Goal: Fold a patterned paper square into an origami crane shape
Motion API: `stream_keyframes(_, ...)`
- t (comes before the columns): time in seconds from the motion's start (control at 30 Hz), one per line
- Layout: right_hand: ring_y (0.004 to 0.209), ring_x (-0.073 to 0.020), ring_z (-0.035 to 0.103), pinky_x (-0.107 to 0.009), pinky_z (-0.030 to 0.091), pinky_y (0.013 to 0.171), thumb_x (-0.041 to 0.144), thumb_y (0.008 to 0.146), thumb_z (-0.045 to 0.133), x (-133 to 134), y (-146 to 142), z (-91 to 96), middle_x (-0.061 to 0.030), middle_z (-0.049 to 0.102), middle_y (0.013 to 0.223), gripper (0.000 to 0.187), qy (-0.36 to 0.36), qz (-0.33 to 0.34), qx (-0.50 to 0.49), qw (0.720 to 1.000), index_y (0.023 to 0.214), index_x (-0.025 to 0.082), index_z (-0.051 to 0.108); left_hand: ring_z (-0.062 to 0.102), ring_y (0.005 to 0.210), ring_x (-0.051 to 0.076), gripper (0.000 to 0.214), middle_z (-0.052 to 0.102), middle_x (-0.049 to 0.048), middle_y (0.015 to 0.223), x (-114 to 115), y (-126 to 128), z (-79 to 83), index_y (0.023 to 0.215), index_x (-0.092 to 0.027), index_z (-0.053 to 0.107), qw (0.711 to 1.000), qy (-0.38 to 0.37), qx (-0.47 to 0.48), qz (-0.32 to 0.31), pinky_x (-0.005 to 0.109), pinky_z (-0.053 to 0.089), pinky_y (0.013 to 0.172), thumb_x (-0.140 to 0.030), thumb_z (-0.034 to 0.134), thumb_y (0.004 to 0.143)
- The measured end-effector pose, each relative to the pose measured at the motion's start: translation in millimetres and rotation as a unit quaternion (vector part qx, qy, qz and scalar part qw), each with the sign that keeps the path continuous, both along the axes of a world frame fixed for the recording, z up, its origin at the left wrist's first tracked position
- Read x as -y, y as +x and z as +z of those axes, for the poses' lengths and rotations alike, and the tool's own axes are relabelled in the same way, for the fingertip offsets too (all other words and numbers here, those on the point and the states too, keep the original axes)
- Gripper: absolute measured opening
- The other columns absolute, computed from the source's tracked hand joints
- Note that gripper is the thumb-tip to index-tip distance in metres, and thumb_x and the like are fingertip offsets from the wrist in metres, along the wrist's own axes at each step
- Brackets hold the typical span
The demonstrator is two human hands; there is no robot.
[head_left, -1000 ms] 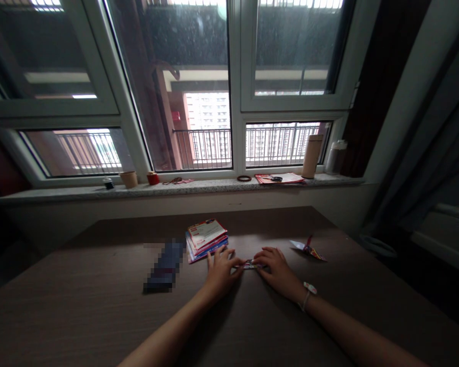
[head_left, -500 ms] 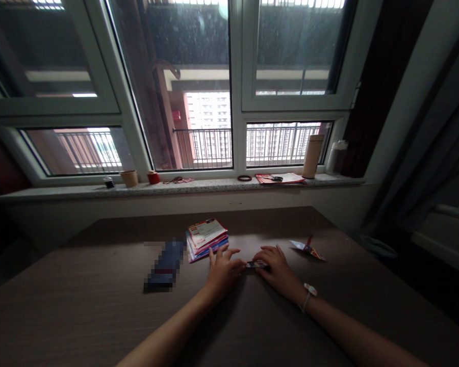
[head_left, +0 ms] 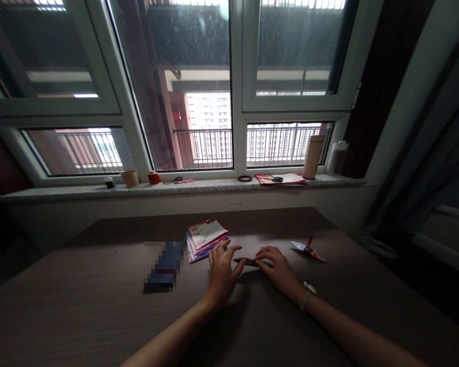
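Observation:
A small, dark folded piece of paper (head_left: 248, 261) is just above the table between my hands. My right hand (head_left: 277, 267) pinches its right end between thumb and fingers. The thumb of my left hand (head_left: 224, 272) touches or nearly touches the left part of the paper. The other fingers of that hand are spread and raised, beside a stack of printed paper sheets (head_left: 207, 237). To the right of my right hand lies a folded paper crane-like figure (head_left: 309, 248) with pointed tips.
A dark blurred rectangular object (head_left: 166, 267) lies on the brown table (head_left: 80, 306), left of the stack. Along the windowsill (head_left: 210, 187) stand a paper cup (head_left: 129, 178), a red spool (head_left: 153, 177), a tan bottle (head_left: 313, 157) and small scissors (head_left: 277, 179) on papers.
The folded paper has turned and now shows a thin, darker edge. My left fingers have lifted and spread apart, while my right hand keeps its pinch in nearly the same place.

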State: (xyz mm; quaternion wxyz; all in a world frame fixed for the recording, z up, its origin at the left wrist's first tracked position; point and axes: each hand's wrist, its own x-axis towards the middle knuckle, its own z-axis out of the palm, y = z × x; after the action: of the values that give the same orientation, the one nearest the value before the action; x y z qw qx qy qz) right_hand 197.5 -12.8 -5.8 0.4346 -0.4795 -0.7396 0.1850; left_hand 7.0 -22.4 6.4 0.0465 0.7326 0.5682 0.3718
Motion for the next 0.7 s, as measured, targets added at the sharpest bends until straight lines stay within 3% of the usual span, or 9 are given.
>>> stream_keyframes(0.1, 0.095, -0.0223, 0.058, -0.036, 0.043, 0.090, 0.039, 0.082, 0.058, -7.1, 0.2, -3.1, -0.0059, 0.066, 0.092, 0.021, -0.027, -0.027, -0.071, 0.997, 0.079, 0.022, 0.069, 0.044, 0.119, 0.026, 0.025, 0.051, 0.0066, 0.120, 4.6, 4.6, 0.2, 0.107, -0.024, 0.059, 0.998, 0.011, 0.069, -0.001, 0.044, 0.036, 0.103, -0.026, 0.062, 0.082)
stream_keyframes(0.23, 0.091, -0.0235, 0.060, -0.036, 0.045, 0.085, 0.047, 0.078, 0.061, -10.9, -1.3, -6.7, -0.0071, 0.066, 0.090, 0.027, -0.040, -0.052, -0.150, 0.986, 0.077, 0.020, 0.066, 0.047, 0.114, 0.026, 0.013, 0.053, 0.0052, 0.110, 9.6, 9.8, -0.6, 0.094, -0.024, 0.065, 0.994, -0.006, 0.108, 0.002, 0.041, 0.038, 0.101, -0.026, 0.061, 0.081)
stream_keyframes(0.33, 0.091, -0.0246, 0.060, -0.036, 0.045, 0.085, 0.050, 0.077, 0.062, -10.0, -4.2, -8.4, -0.0080, 0.066, 0.091, 0.030, -0.045, -0.063, -0.183, 0.980, 0.077, 0.020, 0.066, 0.050, 0.108, 0.025, 0.018, 0.055, 0.0040, 0.103, 12.2, 12.8, -0.3, 0.097, -0.028, 0.071, 0.993, -0.044, 0.108, -0.014, 0.041, 0.040, 0.099, -0.026, 0.061, 0.082)
stream_keyframes(0.5, 0.092, -0.0255, 0.061, -0.037, 0.046, 0.086, 0.054, 0.075, 0.063, -6.9, -9.4, -9.2, -0.0091, 0.066, 0.092, 0.035, -0.043, -0.055, -0.187, 0.980, 0.075, 0.019, 0.066, 0.050, 0.109, 0.023, 0.027, 0.061, 0.0012, 0.111, 11.2, 14.3, -1.4, 0.108, -0.036, 0.070, 0.991, -0.084, 0.095, -0.035, 0.040, 0.039, 0.100, -0.032, 0.059, 0.084)
stream_keyframes(0.7, 0.097, -0.0245, 0.062, -0.038, 0.044, 0.093, 0.051, 0.074, 0.066, -2.1, -15.8, -6.1, -0.0092, 0.068, 0.097, 0.032, -0.067, 0.003, -0.231, 0.971, 0.075, 0.019, 0.065, 0.050, 0.114, 0.023, 0.032, 0.066, -0.0015, 0.116, 6.6, 12.7, -7.6, 0.114, -0.035, 0.068, 0.987, -0.101, 0.103, -0.067, 0.041, 0.034, 0.105, -0.033, 0.057, 0.085)
